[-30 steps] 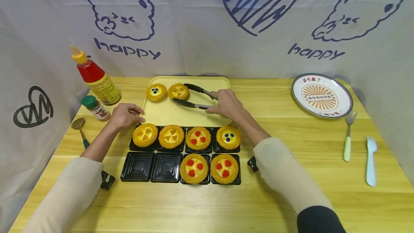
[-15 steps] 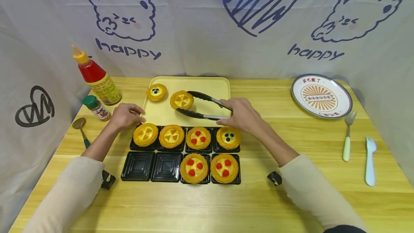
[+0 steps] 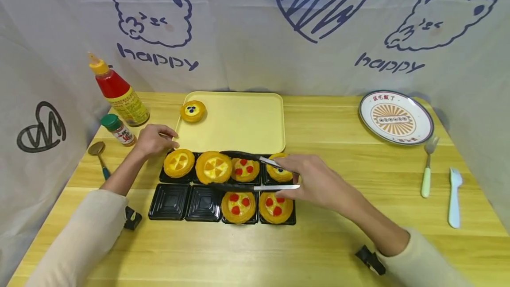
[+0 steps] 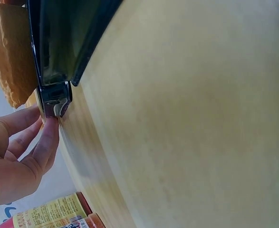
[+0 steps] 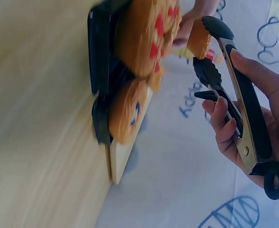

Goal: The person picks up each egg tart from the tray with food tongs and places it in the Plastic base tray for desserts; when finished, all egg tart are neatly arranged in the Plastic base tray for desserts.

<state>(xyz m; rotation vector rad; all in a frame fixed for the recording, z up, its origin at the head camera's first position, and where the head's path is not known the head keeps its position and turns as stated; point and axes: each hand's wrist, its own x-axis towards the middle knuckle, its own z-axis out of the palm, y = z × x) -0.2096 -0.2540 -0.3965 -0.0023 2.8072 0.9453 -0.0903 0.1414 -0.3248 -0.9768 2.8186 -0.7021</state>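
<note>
My right hand (image 3: 314, 176) grips a pair of black-tipped tongs (image 3: 275, 188), their handle seen against the palm in the right wrist view. Between the tong heads an egg tart with orange wedges (image 5: 198, 39) is held up, overlapping the back row of black plastic boxes (image 3: 169, 200) in the head view. At the front left corner of the yellow tray (image 3: 247, 121), my left hand (image 3: 153, 140) pinches the tray's edge, its fingertips right by the corner of a black box (image 4: 63, 42). One blueberry-topped tart (image 3: 193, 111) sits on the tray.
Two front-left boxes hold nothing; others carry tarts, among them red-topped tarts (image 3: 238, 207). At left stand a sauce bottle (image 3: 123, 96) and green-capped jar (image 3: 118, 130), near a spoon (image 3: 97, 149). A plate (image 3: 396, 118), fork (image 3: 427, 176) and pale blue knife (image 3: 454, 203) lie right.
My right hand has brought the tongs and the orange-wedge tart off the tray, toward me and over the boxes. My left hand has stayed at the tray's corner.
</note>
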